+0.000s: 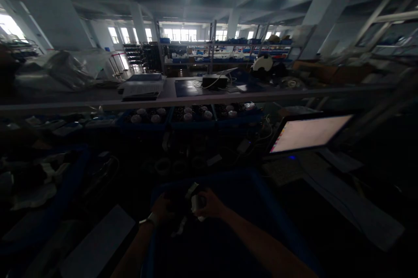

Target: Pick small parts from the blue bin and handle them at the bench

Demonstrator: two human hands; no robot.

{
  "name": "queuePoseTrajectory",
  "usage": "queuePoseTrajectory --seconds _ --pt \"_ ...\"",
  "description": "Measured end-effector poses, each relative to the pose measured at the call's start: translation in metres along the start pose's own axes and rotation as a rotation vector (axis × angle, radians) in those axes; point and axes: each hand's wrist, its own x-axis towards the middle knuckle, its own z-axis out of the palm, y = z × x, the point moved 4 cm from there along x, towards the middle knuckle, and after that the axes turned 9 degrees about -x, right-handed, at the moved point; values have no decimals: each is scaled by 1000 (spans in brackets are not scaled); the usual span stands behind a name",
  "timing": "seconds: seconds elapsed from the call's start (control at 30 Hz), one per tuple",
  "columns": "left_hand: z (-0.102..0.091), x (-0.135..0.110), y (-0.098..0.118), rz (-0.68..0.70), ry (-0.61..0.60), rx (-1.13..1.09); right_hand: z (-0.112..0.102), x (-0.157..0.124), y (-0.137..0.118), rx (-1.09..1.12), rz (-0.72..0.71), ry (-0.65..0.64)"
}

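Both forearms reach in from the bottom edge over a blue bin (261, 191) on my bench (326, 208). My right hand (210, 204) grips a small pale part (196, 202), fingers curled around it, held just above the bin. My left hand (163, 208) sits right beside it, wearing a wristband (150, 219); it seems to clasp a dark piece, though the gloom hides its grip. Further off, a lit monitor (308, 133) glows to the right, and blue trays (192, 115) of round pale parts line the shelf beyond.
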Motion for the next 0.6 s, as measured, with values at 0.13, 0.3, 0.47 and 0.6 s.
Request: queuePoseTrajectory --seconds 0.13,0.3,0.47,0.6 --pt "3 -3 1 -10 8 9 -8 -34 18 96 -12 62" --pt "9 5 18 -76 -19 14 -29 -96 44 245 -10 154" --pt "31 6 56 13 -87 140 -55 -172 90 492 6 410" --pt "50 11 69 -7 -47 408 -78 -237 127 614 41 648"
